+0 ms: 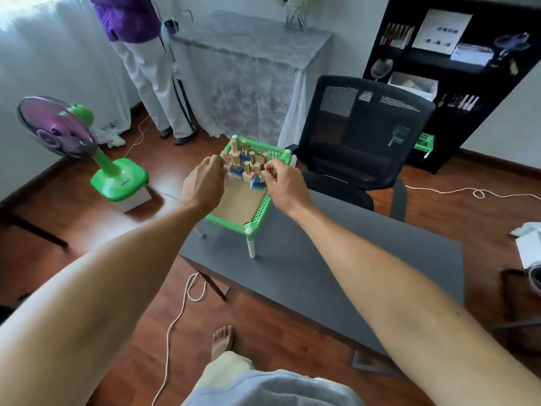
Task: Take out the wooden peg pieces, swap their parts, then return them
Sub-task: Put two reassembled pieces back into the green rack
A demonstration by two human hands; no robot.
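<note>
A green plastic basket tray [257, 210] on short white legs stands on the far left part of a dark grey table [336, 259]. Several wooden peg pieces [244, 164] with gold tops and blue or pink bases stand upright in its far half; the near half shows a bare cardboard floor. My left hand [205, 183] reaches over the tray's left rim, fingers curled at a peg on the left of the group. My right hand [285, 183] is over the right rim, fingertips pinched on a small peg piece [268, 170]. Whether the left fingers grip is hidden.
A black mesh office chair [360, 136] stands just beyond the table. A green and purple fan [76, 142] is on the floor at left. A person in white trousers [152, 83] stands by a cloth-covered table. A black shelf is at the back right. Cords lie on the wooden floor.
</note>
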